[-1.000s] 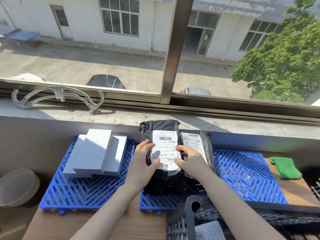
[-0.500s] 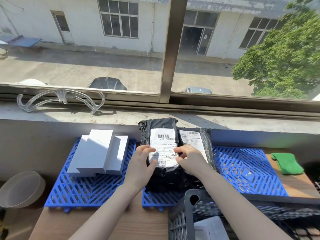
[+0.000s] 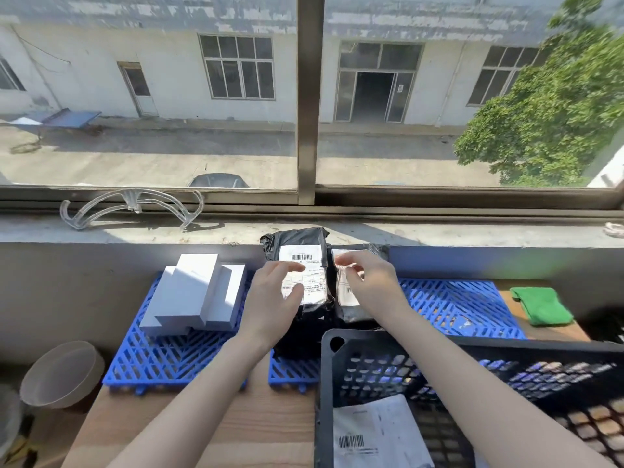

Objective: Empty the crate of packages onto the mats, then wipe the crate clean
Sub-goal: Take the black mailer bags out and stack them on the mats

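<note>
**Crate part-emptied, both hands on the black bags at the mats**

Nearest, at the right, the black crate (image 3: 472, 383) holds at least one white labelled package (image 3: 378, 434), so unloading looks unfinished and wiping not begun. Past its far rim, the left hand (image 3: 273, 298) rests with loose, parted fingers on the left black bag (image 3: 300, 244). The right hand (image 3: 368, 282) has curled fingertips at the right black bag (image 3: 358, 315); blur hides whether they pinch it. Both bags stand against the wall where the left mat (image 3: 162, 359) and right mat (image 3: 456, 305) meet. White boxes (image 3: 196, 295) fill the left mat's far part, while the right mat lies mostly bare. The green cloth (image 3: 540, 305) waits far right.
</note>
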